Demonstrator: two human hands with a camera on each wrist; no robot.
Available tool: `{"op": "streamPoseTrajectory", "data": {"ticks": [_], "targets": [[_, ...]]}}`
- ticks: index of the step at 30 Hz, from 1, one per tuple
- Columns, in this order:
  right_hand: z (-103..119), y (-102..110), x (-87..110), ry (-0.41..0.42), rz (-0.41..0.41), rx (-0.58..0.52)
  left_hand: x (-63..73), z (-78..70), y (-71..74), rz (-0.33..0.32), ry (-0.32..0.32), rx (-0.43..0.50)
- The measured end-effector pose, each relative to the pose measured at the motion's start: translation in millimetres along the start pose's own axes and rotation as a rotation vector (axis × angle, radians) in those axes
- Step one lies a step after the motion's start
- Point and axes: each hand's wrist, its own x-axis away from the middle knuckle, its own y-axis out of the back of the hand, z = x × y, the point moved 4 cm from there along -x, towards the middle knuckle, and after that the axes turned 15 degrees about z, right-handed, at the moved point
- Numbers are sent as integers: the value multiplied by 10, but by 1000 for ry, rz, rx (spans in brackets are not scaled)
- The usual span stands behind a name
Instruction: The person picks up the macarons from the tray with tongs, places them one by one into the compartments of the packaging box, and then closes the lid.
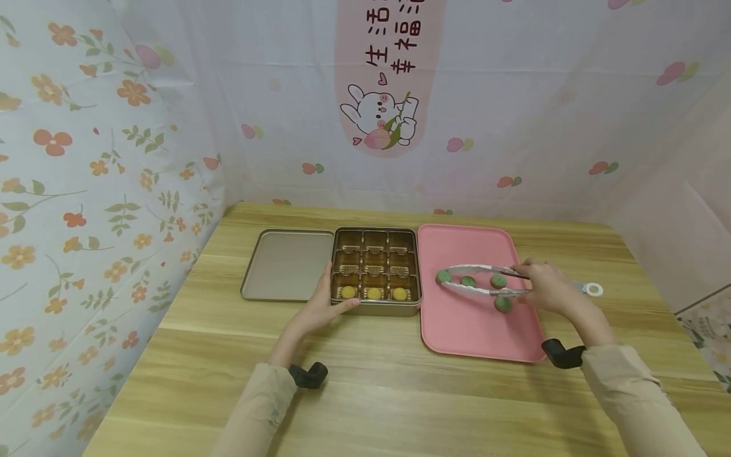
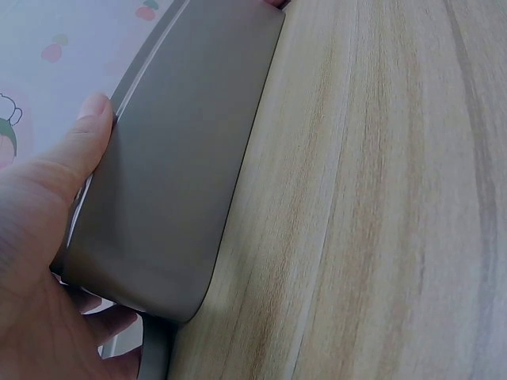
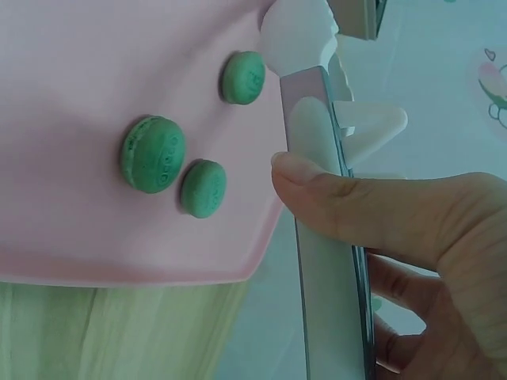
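Observation:
My left hand [image 1: 324, 306] grips the front left corner of a metal tin [image 1: 377, 310], its thumb on the rim in the left wrist view. Inside, a gold divided insert [image 1: 374, 260] has a small round yellow piece [image 1: 374, 293] in each of its three front compartments. My right hand [image 1: 545, 284] holds metal tongs [image 3: 309, 103] with white scalloped ends, thumb on one arm. Between the tong tips in the head view is a green macaron [image 1: 443, 277]; whether it is lifted I cannot tell. Other green macarons [image 1: 503, 304] lie on the pink tray [image 1: 474, 330].
A flat metal lid [image 1: 288, 266] lies left of the tin. The pink tray stands close against the tin's right side. The tongs' white ring end [image 1: 594, 289] sticks out beyond the tray's right edge. A printed cloth [image 1: 274, 127] hangs behind the wooden table [image 1: 365, 393].

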Motion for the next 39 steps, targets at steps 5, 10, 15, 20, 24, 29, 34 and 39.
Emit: {"op": "streamPoseTrajectory", "data": {"ticks": [5,10,15,20,24,29,34,39], "targets": [[32,54,27,2,-18,-24,-2,-2,-1,-2,5,1],[98,133,33,34,-52,8,-1,-6,-2,-4,5,1],[157,206,16,50,-81,25,-2,-11,2,-1,1,4],[241,258,-17,63,-96,20,-2,-13,1,1,2,8],[335,291,-52,79,-102,11,6,-19,-6,-1,3,11],[437,301,-123,90,-90,14,22,-27,-10,1,8,16],[519,309,-207,121,-83,23,24,-28,-12,-8,9,3],[575,314,-257,126,-68,18,24,-26,-9,-11,12,-4]]}}
